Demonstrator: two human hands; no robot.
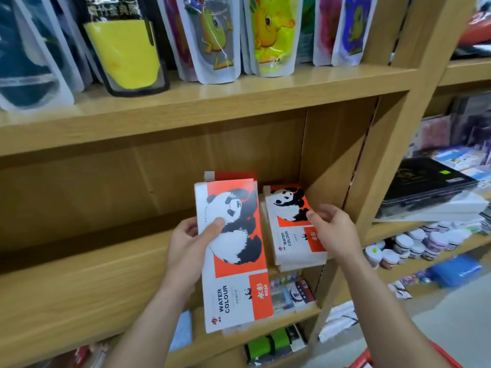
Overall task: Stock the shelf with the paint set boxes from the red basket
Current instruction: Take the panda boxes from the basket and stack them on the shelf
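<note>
Head view, boxes: a stack of panda-printed paint boxes (295,229) lies on the wooden shelf (79,282), at its right end by the upright; the top one shows "WATER COLOUR".
Held box: a larger box (233,251) of the same print hangs in the air just left of the stack, its far end over the shelf, its near end past the front edge. More seem to lie beneath it, edges showing.
Progress: partly done, I judge; some stock is placed, and most of the shelf to the left is bare.
Basket: only a red rim (364,361) shows at bottom right; contents hidden.
Left hand (191,245): clamped on the held box, thumb on top, fingers under.
Right hand (332,229): half open, fingertips on the stack's right edge, gripping nothing.
</note>
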